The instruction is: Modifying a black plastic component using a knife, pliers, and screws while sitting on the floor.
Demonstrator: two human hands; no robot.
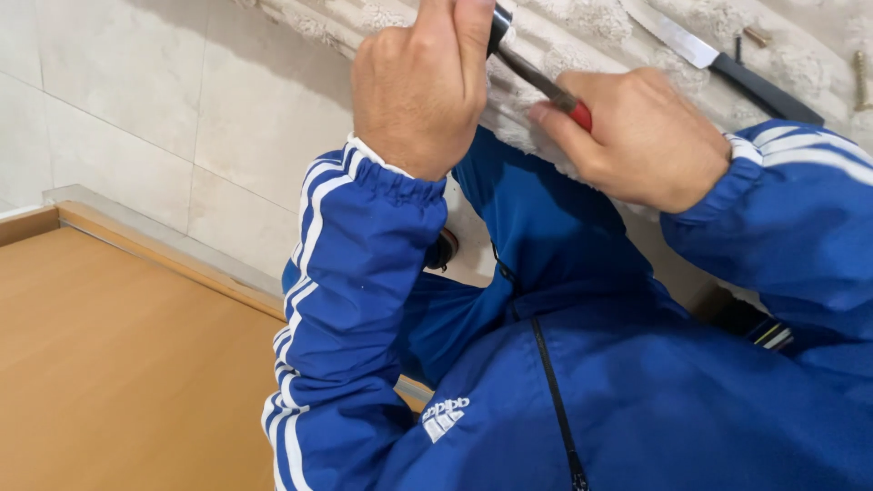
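- Pliers, black-and-red handled, dark metal shaft (546, 84), sit between both hands near top centre of view, over a cream, ribbed, fluffy textile mat (564, 41).
- Left hand (420, 82): curled into a fist round the black upper end of the tool, fingers wrapped tight, knuckles toward camera. Probably there to steady or brace that end.
- Right hand (641, 136): closed on the red handle tip, thumb laid along it, other fingers folded under. Looks like the squeezing/steering grip.
- Both hands held close together w/ wrists raised – a two-handed hold gives more force and control on a small tool, in my view.
- Long axis of pliers: runs diagonally, upper left to lower right; black end up-left inside left fist, red end down-right at right thumb. Working tip hidden by left hand, so can't tell what it bites on.
- Both arms in blue jacket sleeves w/ white stripes (350, 273); same blue zip jacket body fills the lower right.
- Steel-bladed kitchen knife w/ black handle (718, 59) lies on the mat up right, apart from the hands, blade pointing up-left.
- Brass-coloured screw (860, 77) near right edge, another small fastener (755, 36) just beside the knife.
- Pale tiled floor (136, 118) at left; light-brown wooden panel (118, 364) lower left.
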